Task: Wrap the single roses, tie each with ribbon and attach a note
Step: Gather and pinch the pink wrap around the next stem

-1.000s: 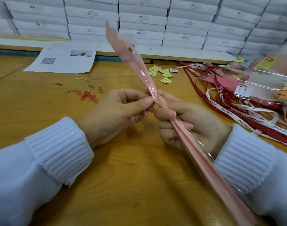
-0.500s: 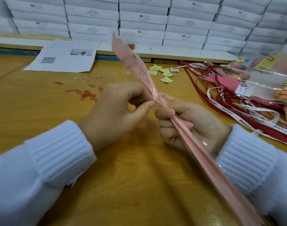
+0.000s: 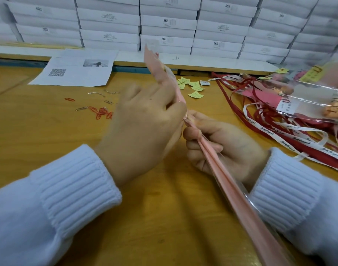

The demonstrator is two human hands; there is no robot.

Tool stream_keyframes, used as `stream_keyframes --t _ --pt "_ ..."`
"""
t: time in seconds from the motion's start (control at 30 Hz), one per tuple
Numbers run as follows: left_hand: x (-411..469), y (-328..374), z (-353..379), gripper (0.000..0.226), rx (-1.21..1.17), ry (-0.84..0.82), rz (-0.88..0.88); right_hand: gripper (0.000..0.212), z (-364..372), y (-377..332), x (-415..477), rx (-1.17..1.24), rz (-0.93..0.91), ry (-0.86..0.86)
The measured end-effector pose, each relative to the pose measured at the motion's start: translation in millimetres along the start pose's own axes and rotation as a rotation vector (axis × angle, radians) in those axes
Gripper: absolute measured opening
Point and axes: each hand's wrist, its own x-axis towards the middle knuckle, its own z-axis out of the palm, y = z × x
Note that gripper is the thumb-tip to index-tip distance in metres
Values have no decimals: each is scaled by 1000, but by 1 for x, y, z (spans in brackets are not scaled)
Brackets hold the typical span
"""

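The pink wrap slants lengthwise, its tip toward the white boxes. The right hand curls its fingers round it. The left hand is at the wrap, its grip too blurred to tell.

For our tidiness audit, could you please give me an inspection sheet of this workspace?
Surface: wooden table.
Job's things: pink wrap held slanting above the table; red and white ribbons heaped at right; yellow notes scattered beyond the hands; clear sleeves at far right.
Clutter: paper clips loose at left; printed sheet with QR code at back left.
Hands: right hand curled round the pink wrap; left hand against it, blurred, grip hidden.
Cables: nothing seen.
Surroundings: stacked white boxes behind the table.
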Motion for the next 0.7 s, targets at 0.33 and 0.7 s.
stream_keyframes --t 0.33,0.7 --pt "-3 0 17 15 -659 -199 -492 13 -1 2 3 -105 -41 48" --pt "-3 6 19 18 -1292 -241 -935 13 -2 -1 2 -79 -51 4"
